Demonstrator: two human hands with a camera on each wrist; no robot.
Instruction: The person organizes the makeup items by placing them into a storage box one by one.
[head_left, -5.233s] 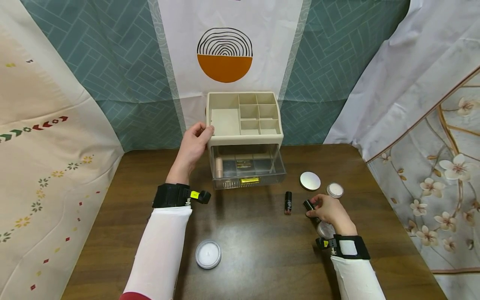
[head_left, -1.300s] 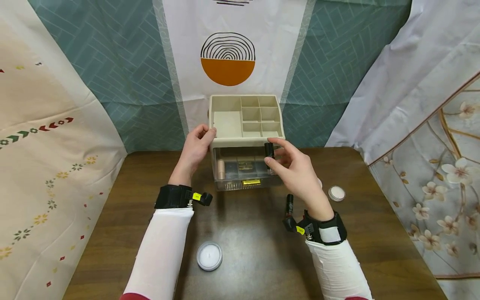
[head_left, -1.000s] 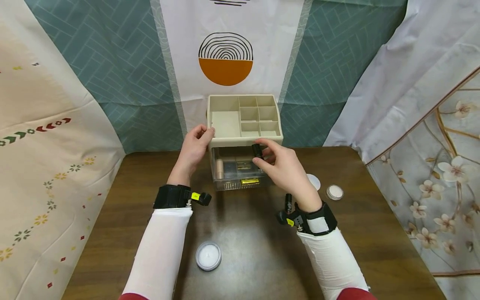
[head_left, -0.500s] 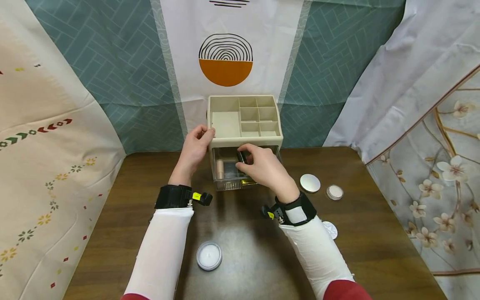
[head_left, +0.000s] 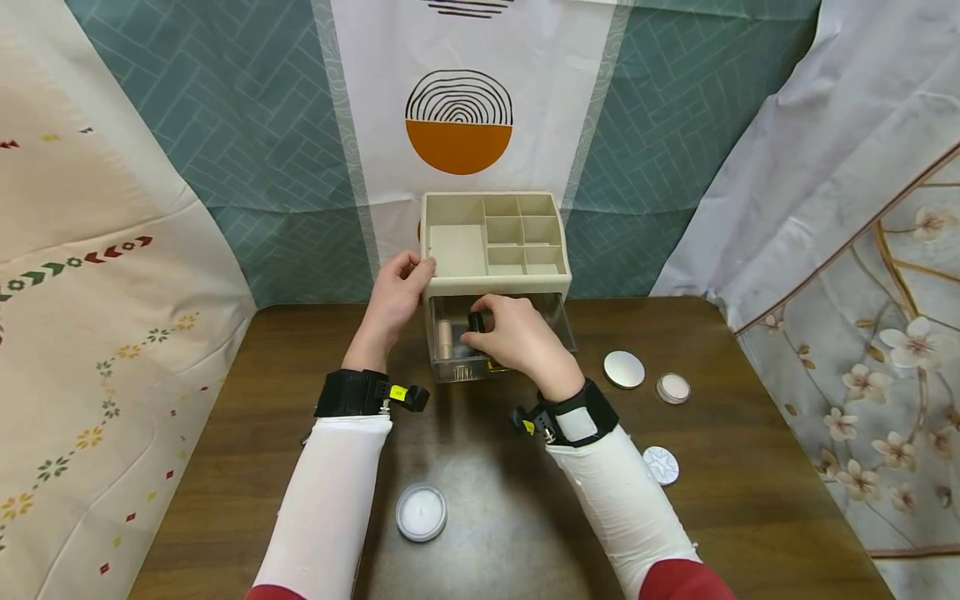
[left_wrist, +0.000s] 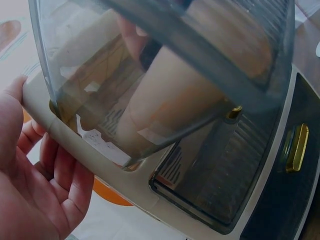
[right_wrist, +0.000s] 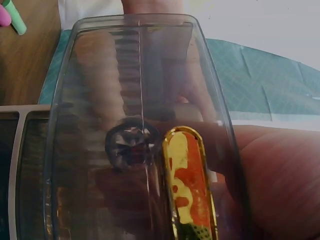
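A cream makeup organizer [head_left: 557, 283] stands at the back of the table, its clear drawer [head_left: 453, 372] pulled out. My left hand [head_left: 397, 292] grips the organizer's left edge, thumb on the upper rim and fingers curled at the side. Inside the drawer, my right hand [head_left: 517, 333] pinches a black lipstick tube [head_left: 476, 322] upright between thumb and fingers. Through the drawer front in the right wrist view shows a dark round end [right_wrist: 131, 145], beside the gold handle [right_wrist: 185, 180]. A beige tube [head_left: 445, 339] stands in the drawer's left part.
On the right of the table lie a silver round lid [head_left: 623, 369], a small round jar [head_left: 672, 388] and a white patterned disc [head_left: 661, 465]. A jar with a white top [head_left: 421, 512] sits near the front. Below the open drawer is another dark drawer [left_wrist: 285, 165].
My right hand has picked the lipstick up from the table on the right and carried it leftward, then down into the drawer. The left hand has stayed on the organizer.
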